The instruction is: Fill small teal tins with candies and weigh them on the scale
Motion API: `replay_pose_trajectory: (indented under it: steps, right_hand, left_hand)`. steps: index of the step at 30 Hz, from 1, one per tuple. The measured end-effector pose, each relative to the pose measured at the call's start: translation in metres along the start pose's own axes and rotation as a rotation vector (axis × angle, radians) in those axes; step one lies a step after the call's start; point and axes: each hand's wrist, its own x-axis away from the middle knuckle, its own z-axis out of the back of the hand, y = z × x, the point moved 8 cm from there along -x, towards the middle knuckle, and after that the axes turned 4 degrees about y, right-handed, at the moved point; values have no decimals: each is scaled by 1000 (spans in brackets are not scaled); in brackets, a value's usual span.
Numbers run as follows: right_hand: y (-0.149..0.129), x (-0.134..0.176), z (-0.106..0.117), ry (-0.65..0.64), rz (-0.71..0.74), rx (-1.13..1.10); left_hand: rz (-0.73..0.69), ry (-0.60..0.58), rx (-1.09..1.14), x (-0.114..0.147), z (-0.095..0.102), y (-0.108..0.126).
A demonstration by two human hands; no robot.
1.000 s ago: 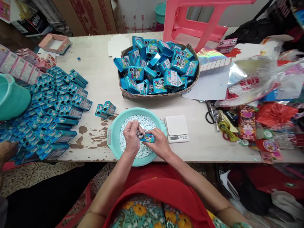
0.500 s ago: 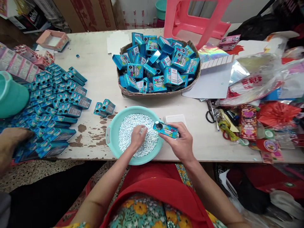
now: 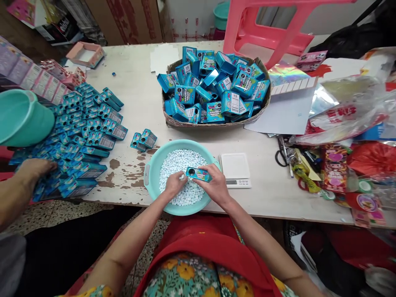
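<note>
My right hand (image 3: pixel 215 184) grips a small blue candy box (image 3: pixel 198 174) printed "Caramelo Macizo", its round dark hole facing left. My left hand (image 3: pixel 175 184) is closed, with small white candies (image 3: pixel 182 176) showing at its fingertips close beside that hole. Both hands are over a turquoise basin (image 3: pixel 154 163) of pale white candies (image 3: pixel 182 156). To the basin's right lies a white kitchen scale (image 3: pixel 235 166) with nothing on its plate.
A cardboard tray (image 3: pixel 213 123) heaped with blue boxes stands behind the basin. Two blue boxes (image 3: pixel 144 139) stand to its left. Further left, another person's hand (image 3: pixel 37 169) touches many blue boxes near a turquoise bucket (image 3: pixel 27 119). Scissors (image 3: pixel 281 154) and plastic bags lie right.
My right hand has brought the box left, from near the scale to over the basin. My left hand has lifted from the candies to the box's hole. The view has shifted slightly.
</note>
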Motion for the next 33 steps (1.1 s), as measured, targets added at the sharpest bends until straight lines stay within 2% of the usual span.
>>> replay_pose_trajectory:
  steps: [2, 4, 6, 9, 11, 15, 19, 25, 29, 33]
  right_hand:
    - [3, 4, -4, -9, -10, 11]
    - [7, 7, -10, -22, -17, 40]
    - [8, 10, -20, -59, -10, 89]
    - [4, 15, -36, -143, 9, 147]
    - [-3, 17, -40, -174, 16, 141]
    - [-17, 15, -32, -129, 8, 130]
    - [-20, 12, -28, -121, -4, 143]
    - [-19, 11, -20, -75, -45, 101]
    - [-22, 11, -16, -54, -51, 57]
    - [-19, 14, -15, -28, -77, 37]
  left_hand:
    - [182, 41, 381, 3, 14, 0]
    - [253, 35, 763, 8, 24, 17]
    - [205, 28, 1067, 11, 35, 43]
    - [116, 107, 1299, 12, 51, 69]
    - [86, 182, 1343, 12, 59, 76]
    - [43, 258, 1340, 13, 68, 84]
    - [104, 280, 1338, 13, 66, 86]
    - [46, 294, 1269, 15, 69, 98]
    - [-29, 344, 1251, 16, 74, 104]
    - [14, 346, 1238, 14, 70, 102]
